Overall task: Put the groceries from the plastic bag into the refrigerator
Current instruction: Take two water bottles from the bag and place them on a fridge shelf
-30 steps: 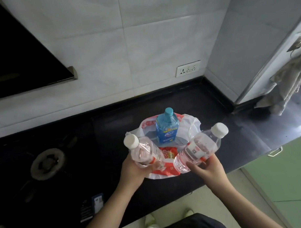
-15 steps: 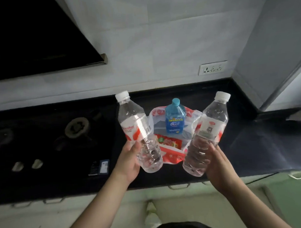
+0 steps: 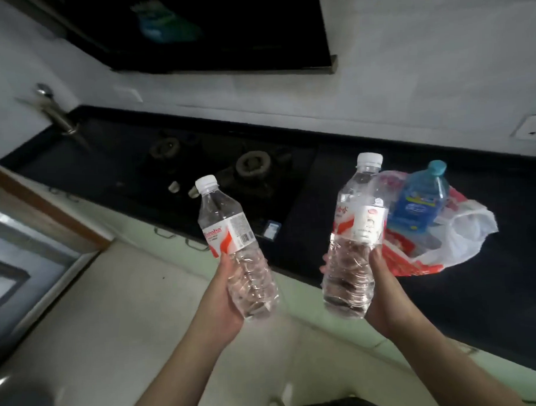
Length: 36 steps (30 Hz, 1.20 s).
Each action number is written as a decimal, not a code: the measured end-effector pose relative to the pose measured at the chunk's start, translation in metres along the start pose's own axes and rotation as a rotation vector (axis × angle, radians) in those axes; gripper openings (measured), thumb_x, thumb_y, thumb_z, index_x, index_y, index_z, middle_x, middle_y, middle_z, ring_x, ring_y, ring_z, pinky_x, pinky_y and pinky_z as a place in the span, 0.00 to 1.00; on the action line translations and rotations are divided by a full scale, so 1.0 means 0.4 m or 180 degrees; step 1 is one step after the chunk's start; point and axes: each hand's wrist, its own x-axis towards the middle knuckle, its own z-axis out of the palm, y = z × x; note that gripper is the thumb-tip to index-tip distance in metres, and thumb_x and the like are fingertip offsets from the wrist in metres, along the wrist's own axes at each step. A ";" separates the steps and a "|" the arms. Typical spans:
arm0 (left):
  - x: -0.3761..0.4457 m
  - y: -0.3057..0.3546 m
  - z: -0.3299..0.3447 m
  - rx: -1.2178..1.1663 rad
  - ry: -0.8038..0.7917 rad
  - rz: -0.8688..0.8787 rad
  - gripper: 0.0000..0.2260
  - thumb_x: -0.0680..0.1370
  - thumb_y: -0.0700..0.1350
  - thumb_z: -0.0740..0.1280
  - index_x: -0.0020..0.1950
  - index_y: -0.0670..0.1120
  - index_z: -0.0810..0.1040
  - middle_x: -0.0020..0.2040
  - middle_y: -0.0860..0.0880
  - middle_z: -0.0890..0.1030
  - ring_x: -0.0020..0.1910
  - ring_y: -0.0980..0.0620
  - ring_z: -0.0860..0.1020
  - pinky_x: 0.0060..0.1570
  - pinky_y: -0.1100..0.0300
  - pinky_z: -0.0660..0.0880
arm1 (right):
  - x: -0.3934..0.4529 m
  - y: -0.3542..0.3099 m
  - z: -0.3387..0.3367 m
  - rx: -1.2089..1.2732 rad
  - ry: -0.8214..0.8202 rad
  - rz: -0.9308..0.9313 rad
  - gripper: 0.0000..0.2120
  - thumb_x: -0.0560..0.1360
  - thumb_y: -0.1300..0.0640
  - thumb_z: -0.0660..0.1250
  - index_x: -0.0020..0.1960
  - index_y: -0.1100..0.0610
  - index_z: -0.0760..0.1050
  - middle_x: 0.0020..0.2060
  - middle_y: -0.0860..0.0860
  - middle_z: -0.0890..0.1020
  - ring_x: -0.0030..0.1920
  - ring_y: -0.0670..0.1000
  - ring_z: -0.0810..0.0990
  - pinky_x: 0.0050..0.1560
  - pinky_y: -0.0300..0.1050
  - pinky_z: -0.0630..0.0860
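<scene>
The black counter now lies at the right, because the person has turned left, away from it. The plastic bag stays there with a blue bottle inside. The left hand is wrapped around one water bottle, the right hand around the other. I think both are going to the refrigerator, which is not visible.

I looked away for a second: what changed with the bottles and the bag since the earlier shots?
Both hands, left and right, lifted their clear water bottles from over the plastic bag and carried them left, off the counter. No new grasp or release. The blue bottle stays standing in the bag.
</scene>
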 end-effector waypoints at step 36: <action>-0.964 0.222 -0.988 -0.1667 0.1310 0.2478 0.25 0.68 0.53 0.76 0.58 0.40 0.77 0.49 0.41 0.80 0.47 0.44 0.81 0.47 0.48 0.78 | -0.011 0.772 1.302 -0.0157 -0.2976 0.2949 0.28 0.47 0.42 0.84 0.42 0.56 0.84 0.40 0.55 0.83 0.39 0.55 0.84 0.43 0.55 0.82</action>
